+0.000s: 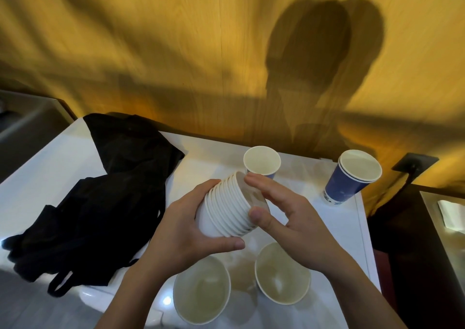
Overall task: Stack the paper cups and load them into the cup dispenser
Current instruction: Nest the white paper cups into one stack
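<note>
A nested stack of several white paper cups lies tilted on its side above the white table, mouths pointing up and to the right. My left hand wraps around its lower part. My right hand pinches the rim end between thumb and fingers. A single blue cup stands upright just behind the stack. A blue stack of two or three cups stands at the far right. Two upright cups, one on the left and one on the right, stand near me below my hands. No dispenser is visible.
A crumpled black bag covers the table's left half. A yellow wood-grain wall rises behind the table. A dark wall socket with a cable sits at the right. Dark furniture borders the table's right edge.
</note>
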Demonstrator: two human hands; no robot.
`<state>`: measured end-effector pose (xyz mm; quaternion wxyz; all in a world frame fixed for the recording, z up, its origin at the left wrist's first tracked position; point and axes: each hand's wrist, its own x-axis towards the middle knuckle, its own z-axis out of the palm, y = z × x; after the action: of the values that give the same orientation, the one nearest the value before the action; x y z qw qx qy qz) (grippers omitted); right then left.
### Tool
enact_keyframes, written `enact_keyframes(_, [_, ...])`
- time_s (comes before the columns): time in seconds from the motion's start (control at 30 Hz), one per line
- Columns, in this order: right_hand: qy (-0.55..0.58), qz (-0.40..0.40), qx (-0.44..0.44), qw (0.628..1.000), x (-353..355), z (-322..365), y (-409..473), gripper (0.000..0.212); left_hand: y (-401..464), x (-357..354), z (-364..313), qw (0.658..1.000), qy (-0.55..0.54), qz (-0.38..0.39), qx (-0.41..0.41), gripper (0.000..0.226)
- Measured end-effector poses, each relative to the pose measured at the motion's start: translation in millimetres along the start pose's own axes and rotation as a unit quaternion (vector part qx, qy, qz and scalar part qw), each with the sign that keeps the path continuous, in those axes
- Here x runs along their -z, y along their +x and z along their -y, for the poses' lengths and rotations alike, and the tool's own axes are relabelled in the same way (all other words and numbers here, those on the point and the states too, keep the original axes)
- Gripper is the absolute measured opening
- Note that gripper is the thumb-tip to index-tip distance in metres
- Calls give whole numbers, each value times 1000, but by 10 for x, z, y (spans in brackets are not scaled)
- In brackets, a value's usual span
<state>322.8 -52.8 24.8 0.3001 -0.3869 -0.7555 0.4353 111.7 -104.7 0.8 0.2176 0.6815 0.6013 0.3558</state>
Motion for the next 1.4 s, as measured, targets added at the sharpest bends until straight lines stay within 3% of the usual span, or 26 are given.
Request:
enact_keyframes(0.33, [5, -9, 3, 1000, -4, -35, 22, 40, 4, 8, 21, 1000, 0, -2, -4, 87])
enact_keyframes(0.5, [89, -23, -12, 996, 11, -22, 99, 52, 13, 32, 53, 999, -35, -20, 14, 88])
enact_keyframes(0.6, [130, -31, -41, 990, 40, -30, 195, 46, 26, 74, 115, 996, -59, -49, 34, 92])
enact_keyframes(0.8, [164, 50, -73, 982, -32, -35, 395, 30, 80, 106, 246, 992, -69, -79, 76, 96])
enact_keyframes(1.17, [76, 134, -63, 986, -327, -44, 857, 34, 217, 21, 733, 983, -48, -105, 142, 94])
enact_keyframes(1.4, [39, 88, -83, 992, -458, -222, 995, 28, 258, -112, 875, 979, -49, -113, 164, 100])
